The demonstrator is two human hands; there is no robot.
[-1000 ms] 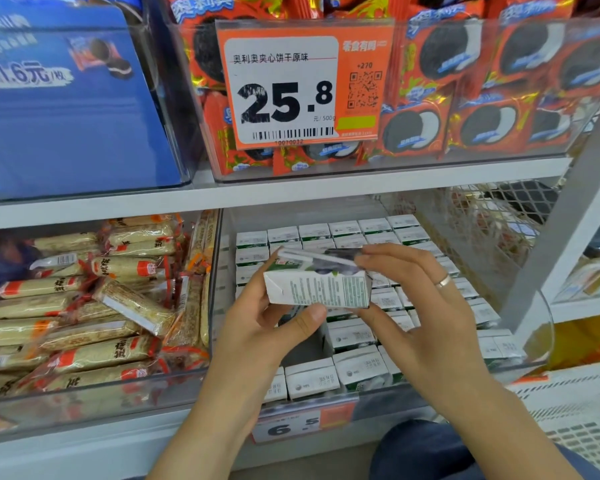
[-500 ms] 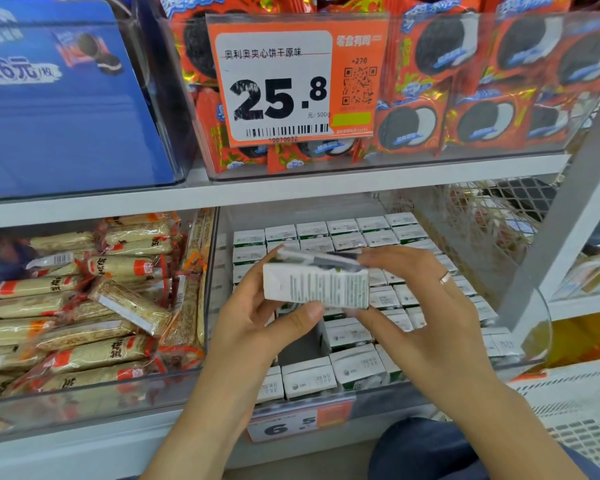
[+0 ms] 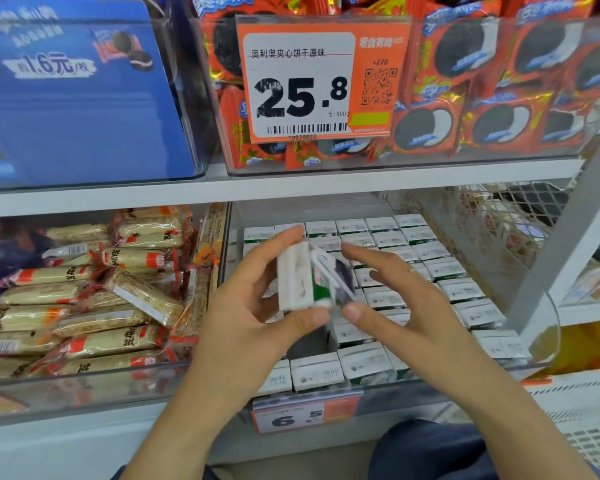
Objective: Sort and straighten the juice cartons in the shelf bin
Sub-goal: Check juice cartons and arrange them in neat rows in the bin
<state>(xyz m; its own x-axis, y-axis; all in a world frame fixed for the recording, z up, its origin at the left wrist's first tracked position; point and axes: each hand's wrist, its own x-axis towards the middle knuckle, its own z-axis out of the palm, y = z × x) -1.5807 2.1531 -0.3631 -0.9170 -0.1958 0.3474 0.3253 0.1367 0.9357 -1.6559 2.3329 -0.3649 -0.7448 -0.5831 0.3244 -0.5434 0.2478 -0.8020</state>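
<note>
Left hand grips a carton (blurred) above the bin; right hand, fingers spread, just beside the carton.

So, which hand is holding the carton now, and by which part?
The left hand holds the carton: fingers on its far end, thumb under its near end. The right hand is open beside it; its thumb tip is near the carton's corner.

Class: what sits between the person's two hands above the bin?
In the head view, one juice carton, turned on end, sits between the left hand gripping it and the right hand.
</note>
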